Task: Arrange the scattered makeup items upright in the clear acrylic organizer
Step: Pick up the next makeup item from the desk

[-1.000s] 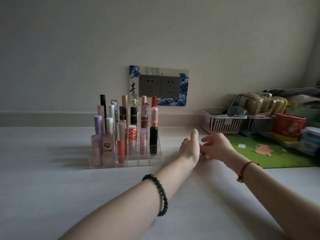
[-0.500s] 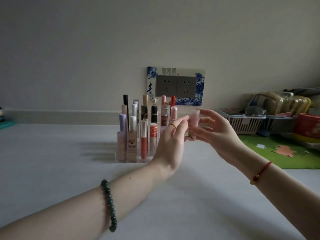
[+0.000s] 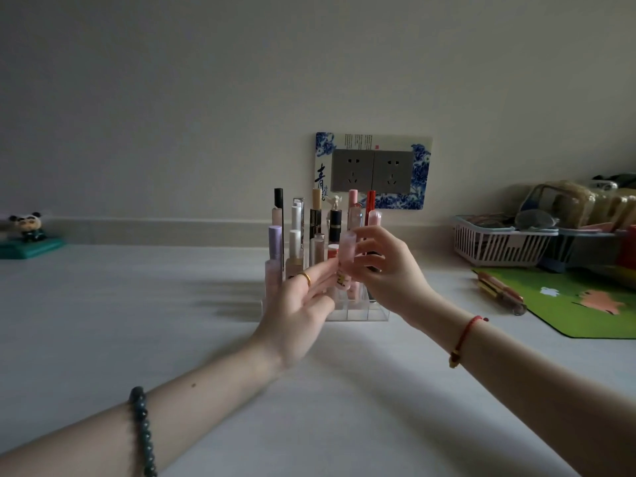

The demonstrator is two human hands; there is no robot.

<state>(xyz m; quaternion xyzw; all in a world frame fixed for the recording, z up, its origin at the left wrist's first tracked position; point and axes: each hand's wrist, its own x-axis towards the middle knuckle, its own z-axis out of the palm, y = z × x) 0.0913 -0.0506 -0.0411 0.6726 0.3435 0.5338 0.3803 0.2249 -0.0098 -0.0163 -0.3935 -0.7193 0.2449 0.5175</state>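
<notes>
In front of the clear acrylic organizer (image 3: 375,313) I hold a small pink makeup tube (image 3: 347,252) upright, above the table. My right hand (image 3: 389,270) pinches its upper part from the right. The fingertips of my left hand (image 3: 298,309) pinch its lower end, which bears a small printed label. Several lipsticks, glosses and tubes (image 3: 295,235) stand upright in the organizer's rear and left compartments. My hands hide part of the front compartments.
The white tabletop (image 3: 137,321) runs to a wall with a blue-patterned double socket (image 3: 373,170). A panda figure (image 3: 27,225) stands far left. At the right lie pens (image 3: 500,293), a green mat (image 3: 585,306) and a white basket (image 3: 495,247) of clutter.
Both hands rose from the tabletop with the pink tube and carried it left, in front of the organizer. The view also panned left, bringing the panda figure into sight.
</notes>
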